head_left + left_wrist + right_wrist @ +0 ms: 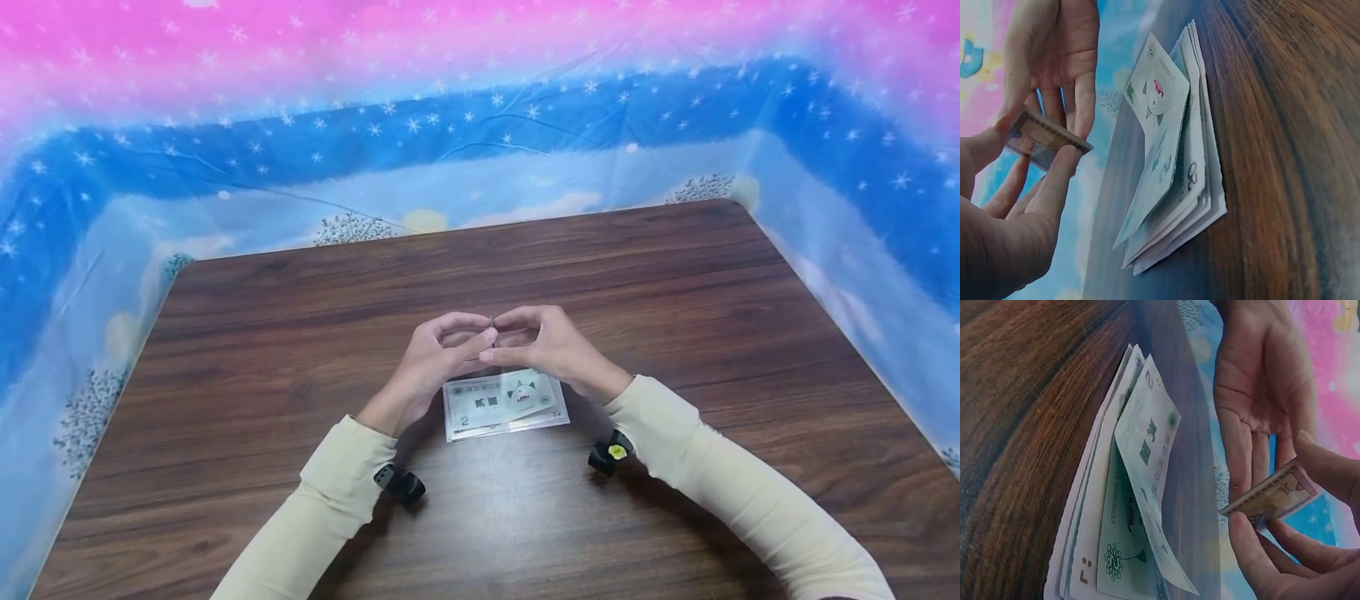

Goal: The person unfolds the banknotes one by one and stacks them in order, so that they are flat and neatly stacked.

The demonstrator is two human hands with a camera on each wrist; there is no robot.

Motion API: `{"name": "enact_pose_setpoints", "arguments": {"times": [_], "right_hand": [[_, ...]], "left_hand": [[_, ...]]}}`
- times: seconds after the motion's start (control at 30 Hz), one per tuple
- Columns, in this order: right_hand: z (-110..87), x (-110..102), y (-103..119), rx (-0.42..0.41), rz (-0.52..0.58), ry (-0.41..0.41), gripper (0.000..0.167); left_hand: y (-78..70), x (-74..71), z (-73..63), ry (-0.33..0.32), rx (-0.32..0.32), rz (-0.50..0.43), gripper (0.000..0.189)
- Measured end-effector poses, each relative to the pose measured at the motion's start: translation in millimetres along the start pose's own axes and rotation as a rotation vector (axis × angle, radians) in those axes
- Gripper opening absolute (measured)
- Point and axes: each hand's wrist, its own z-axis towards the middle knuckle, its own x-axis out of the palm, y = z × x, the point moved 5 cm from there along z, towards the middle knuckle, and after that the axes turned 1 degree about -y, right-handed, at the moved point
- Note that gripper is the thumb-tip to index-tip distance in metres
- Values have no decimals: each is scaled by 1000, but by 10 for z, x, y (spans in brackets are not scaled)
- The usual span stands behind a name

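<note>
Above the middle of the table, a small brownish folded banknote (1040, 141) is held between the two hands. My left hand (431, 357) pinches one side of it with thumb and fingertips. From the opposite side my right hand (562, 343) grips it the same way; in the right wrist view the note (1275, 492) shows a patterned border. Just below the hands lies a small stack of play-style banknotes (504, 403). The greenish top note (1163, 103) bears a cartoon animal face and is bent upward, away from the notes under it.
The dark wood-grain table (300, 350) extends on all sides of the stack. A pink and blue cloth (375, 142) with snowflakes hangs behind the table's far edge and along its sides. Black wrist cameras (405, 486) sit below both cuffs.
</note>
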Motion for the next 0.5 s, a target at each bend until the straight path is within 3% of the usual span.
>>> {"name": "enact_pose_setpoints", "arguments": {"times": [0.17,0.37,0.5], "right_hand": [[-25,20,4,22,1,21,59],[-78,-24,-41,71,15,39,48],[-94,-65,-65,72,20,19,40]], "left_hand": [[20,-33,-42,19,12,2,36],[46,-15,-71,68,19,67,36],[46,-22,-87,56,22,80,37]]}}
